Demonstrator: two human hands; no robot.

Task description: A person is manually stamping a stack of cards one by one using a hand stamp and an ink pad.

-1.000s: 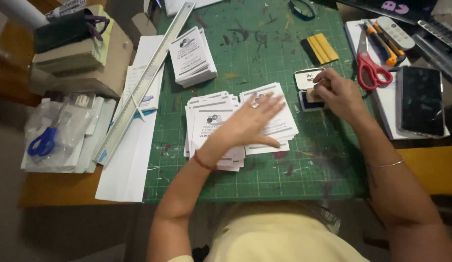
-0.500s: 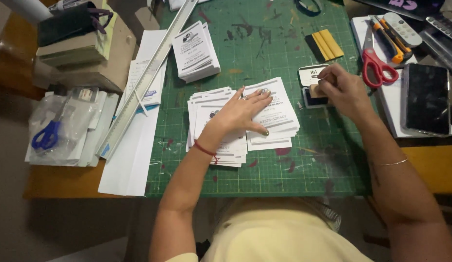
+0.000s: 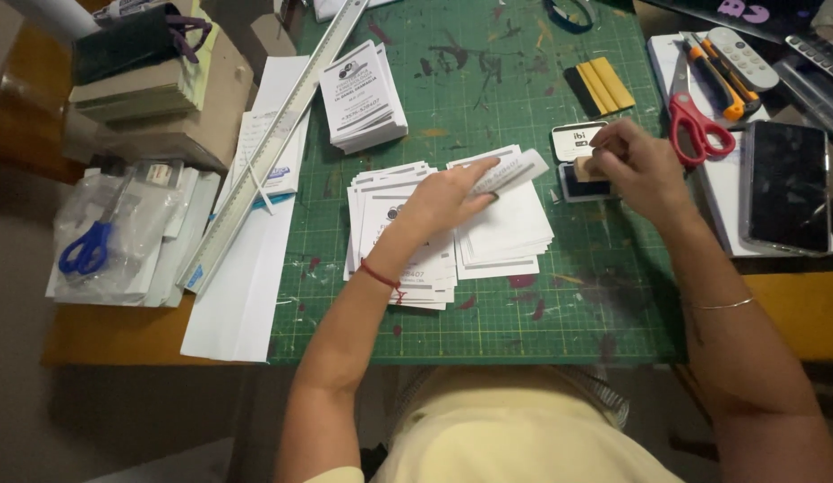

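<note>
My left hand [image 3: 448, 199] lifts one white printed card [image 3: 515, 170] off the right-hand pile of cards [image 3: 506, 233] on the green cutting mat [image 3: 524, 313]. A second spread pile of cards [image 3: 390, 224] lies under my left wrist. My right hand [image 3: 636, 165] grips a small wooden stamp [image 3: 585, 169] and presses it on a black ink pad [image 3: 578, 183] whose white lid [image 3: 575, 140] stands open.
A further stack of printed cards [image 3: 363, 94] and a long metal ruler [image 3: 273, 143] lie at the mat's left. Red scissors [image 3: 694, 125], an orange knife [image 3: 716, 76], a remote [image 3: 743, 55] and a dark phone [image 3: 786, 186] sit right. Blue scissors [image 3: 85, 250] lie far left by boxes [image 3: 157, 98].
My left hand went from lying flat on the card pile to lifting the top card at its right end. My right hand stayed at the ink pad with the stamp.
</note>
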